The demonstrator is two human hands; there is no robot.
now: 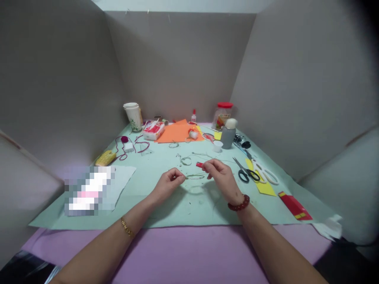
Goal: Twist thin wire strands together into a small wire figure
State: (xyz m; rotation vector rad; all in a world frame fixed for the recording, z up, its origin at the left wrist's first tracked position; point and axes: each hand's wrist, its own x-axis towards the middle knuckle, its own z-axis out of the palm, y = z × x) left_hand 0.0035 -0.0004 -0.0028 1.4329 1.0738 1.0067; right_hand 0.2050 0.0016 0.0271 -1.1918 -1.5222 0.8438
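The left hand pinches a thin green cord loop; the right hand, beside it, grips a small red object between thumb and fingers.

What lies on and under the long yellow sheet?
White-handled scissors lie across the yellow sheet, and one loop of the black-handled scissors overlaps its left edge. Anything under it is covered; green sheeting shows around it.

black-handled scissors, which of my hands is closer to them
Your right hand, just left of the scissors. Your left hand is farther off, beyond the right one.
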